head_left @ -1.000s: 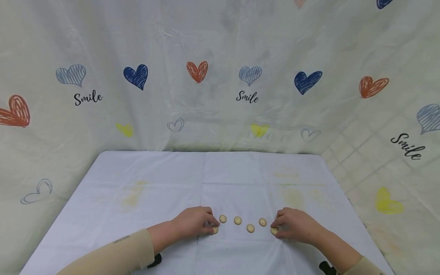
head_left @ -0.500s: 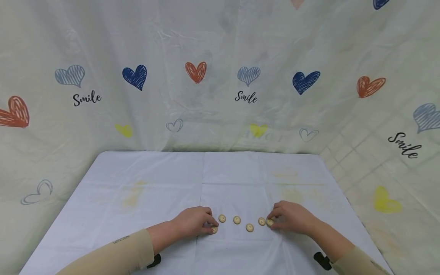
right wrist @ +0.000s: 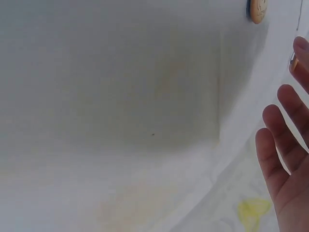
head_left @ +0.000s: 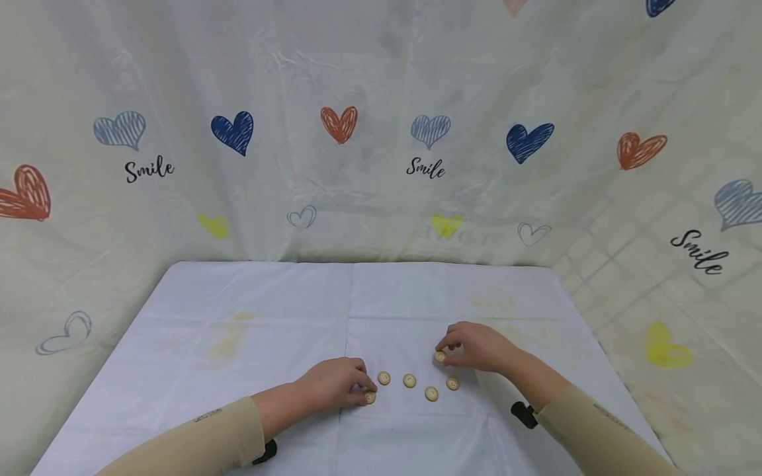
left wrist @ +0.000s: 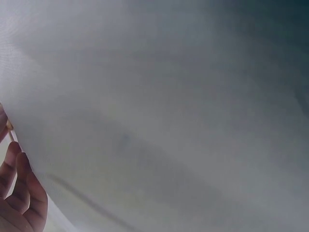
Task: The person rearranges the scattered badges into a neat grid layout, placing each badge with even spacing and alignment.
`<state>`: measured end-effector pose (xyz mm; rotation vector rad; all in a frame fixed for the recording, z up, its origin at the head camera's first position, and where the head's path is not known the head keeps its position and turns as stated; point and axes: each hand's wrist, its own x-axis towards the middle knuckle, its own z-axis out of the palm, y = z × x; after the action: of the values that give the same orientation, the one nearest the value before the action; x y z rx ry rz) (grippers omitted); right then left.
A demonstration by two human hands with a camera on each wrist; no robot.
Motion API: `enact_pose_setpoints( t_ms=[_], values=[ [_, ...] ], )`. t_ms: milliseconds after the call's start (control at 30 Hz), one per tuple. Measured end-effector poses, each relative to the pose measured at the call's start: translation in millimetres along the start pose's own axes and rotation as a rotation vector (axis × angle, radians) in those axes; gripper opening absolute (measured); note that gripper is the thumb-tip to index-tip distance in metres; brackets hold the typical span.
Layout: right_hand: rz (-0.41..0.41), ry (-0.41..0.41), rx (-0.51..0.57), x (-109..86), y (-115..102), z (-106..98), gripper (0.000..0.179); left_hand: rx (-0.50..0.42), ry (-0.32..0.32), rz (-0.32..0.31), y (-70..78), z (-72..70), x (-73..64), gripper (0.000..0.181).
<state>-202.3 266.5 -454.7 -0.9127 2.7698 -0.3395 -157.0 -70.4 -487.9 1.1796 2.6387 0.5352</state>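
Note:
Several round, pale wooden buttons lie scattered on the white-covered table. My left hand (head_left: 335,383) pinches the leftmost button (head_left: 370,397) between thumb and fingers, at the table surface; only its thin edge shows in the left wrist view. Beyond the others, my right hand (head_left: 479,347) holds another button (head_left: 440,356) by its edge, and in the right wrist view the fingers mostly cover it. Between and in front of the hands lie a button (head_left: 383,377) near my left fingertips, a second button (head_left: 409,381), a nearer button (head_left: 431,394) and a button (head_left: 452,383) below my right hand.
A white cloth (head_left: 250,297) with creases and faint yellow stains covers the table. Behind it hangs a pale curtain (head_left: 369,185) printed with hearts and "Smile". Black wrist-worn pieces (head_left: 524,415) show under both tan sleeves (head_left: 601,430).
My right hand has carried its button from the right end of the group leftward and farther back, past the rightmost loose button. My left hand stays on its button.

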Motion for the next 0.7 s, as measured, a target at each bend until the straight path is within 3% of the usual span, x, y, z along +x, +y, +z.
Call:
enact_pose_setpoints(
  t_ms=[333, 700],
  values=[
    [0.042, -0.046, 0.034, 50.9, -11.1, 0.0, 0.018, 0.012, -0.018, -0.006, -1.2, 0.8, 1.6, 0.024],
    [0.036, -0.052, 0.023, 90.4, -20.1, 8.4, 0.019, -0.008, -0.053, -0.025, -3.3, 2.0, 4.7, 0.024]
  ],
)
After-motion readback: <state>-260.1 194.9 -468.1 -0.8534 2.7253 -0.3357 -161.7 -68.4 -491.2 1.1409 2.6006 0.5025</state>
